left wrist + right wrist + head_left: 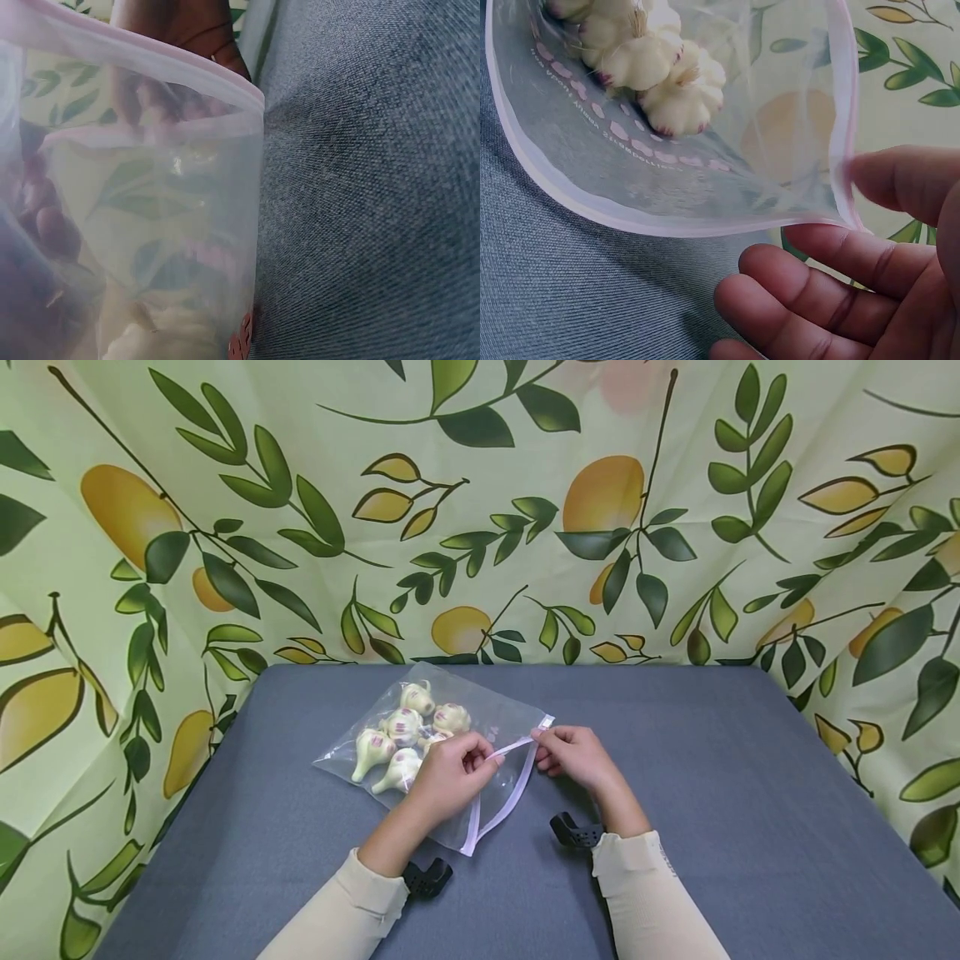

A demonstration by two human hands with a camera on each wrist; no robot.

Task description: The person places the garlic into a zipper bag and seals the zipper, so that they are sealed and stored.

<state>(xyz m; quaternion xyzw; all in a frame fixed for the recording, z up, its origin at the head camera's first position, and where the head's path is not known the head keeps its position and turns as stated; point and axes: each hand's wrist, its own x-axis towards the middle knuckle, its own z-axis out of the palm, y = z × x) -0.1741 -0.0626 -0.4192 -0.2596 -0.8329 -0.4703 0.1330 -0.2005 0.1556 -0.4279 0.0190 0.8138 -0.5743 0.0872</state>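
A clear zip bag (498, 706) lies on the table with several white, purple-streaked garlic bulbs (402, 727) inside. Its mouth faces the right hand and gapes, the two pinkish zip strips apart. Curled fingers of the left hand (450, 777) pinch the upper strip near its middle. At the far corner of the mouth, the right hand (576, 758) pinches the strip's end between thumb and forefinger. The right wrist view shows that grip on the bag's corner (841, 172) close up, the garlic (682, 97) deeper inside. Through the plastic in the left wrist view, left fingertips (52, 229) appear blurred.
A dark grey-blue cloth covers the table (712, 760). Behind and at both sides hangs a curtain (495, 468) printed with leaves and fruit. Black wrist cameras (427, 878) sit at both cuffs, just above the table.
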